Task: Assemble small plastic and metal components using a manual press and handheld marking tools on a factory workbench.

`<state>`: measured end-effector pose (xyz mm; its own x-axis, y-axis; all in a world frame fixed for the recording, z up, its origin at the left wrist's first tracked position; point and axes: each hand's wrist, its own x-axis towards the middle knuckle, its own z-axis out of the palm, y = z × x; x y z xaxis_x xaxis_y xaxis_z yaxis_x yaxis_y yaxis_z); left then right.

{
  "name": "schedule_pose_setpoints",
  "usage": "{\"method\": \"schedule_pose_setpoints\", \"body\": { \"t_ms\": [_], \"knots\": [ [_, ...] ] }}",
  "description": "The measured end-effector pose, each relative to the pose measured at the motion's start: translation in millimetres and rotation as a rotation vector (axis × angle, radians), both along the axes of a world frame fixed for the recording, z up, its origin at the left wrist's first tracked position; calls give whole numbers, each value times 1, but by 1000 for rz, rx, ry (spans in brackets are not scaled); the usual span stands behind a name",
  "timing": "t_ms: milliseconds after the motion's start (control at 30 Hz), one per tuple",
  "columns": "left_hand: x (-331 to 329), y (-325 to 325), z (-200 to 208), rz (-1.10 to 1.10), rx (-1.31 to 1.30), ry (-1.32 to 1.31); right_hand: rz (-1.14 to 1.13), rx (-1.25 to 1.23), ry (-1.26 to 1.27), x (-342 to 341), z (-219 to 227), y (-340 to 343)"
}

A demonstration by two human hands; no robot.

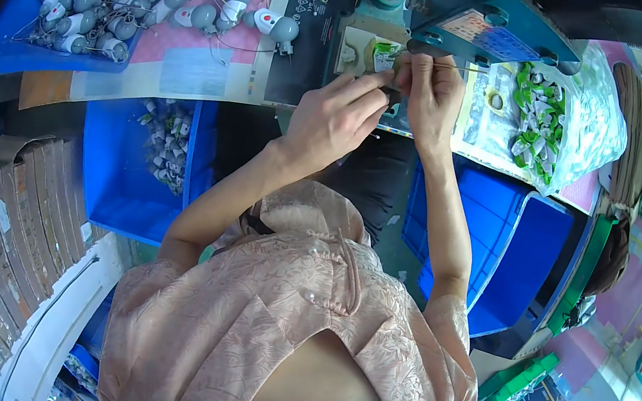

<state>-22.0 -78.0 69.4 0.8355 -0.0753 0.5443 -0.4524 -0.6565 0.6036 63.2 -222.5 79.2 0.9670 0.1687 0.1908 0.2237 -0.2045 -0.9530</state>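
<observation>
My left hand [340,114] and my right hand [431,101] meet under the head of a teal bench press [482,27]. The left fingers are closed around a small dark piece, mostly hidden by them. My right thumb and fingers pinch together, and a thin tan cord [466,69] sticks out from them to the right. Just behind the fingertips, a small green-and-white piece [385,52] lies on the press base. To the left, many grey-and-white bulb-shaped parts [191,15] with thin wires are heaped on the bench.
A clear plastic bag [592,114] with green-and-white pieces [538,120] lies right of the press. Below the bench edge are a blue bin [110,173] with small parts at left and blue crates [519,267] at right. Stacked cardboard [19,217] stands far left.
</observation>
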Motion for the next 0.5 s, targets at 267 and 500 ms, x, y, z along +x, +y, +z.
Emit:
{"method": "schedule_pose_setpoints", "body": {
  "t_ms": [267, 500],
  "knots": [
    [-2, -2, -2, 8, -36, 46, 9, -230, -125, 2, -2, 0],
    [-1, -3, -1, 3, -63, 29, 67, -56, 88, 7, 10, -6]
  ]
}}
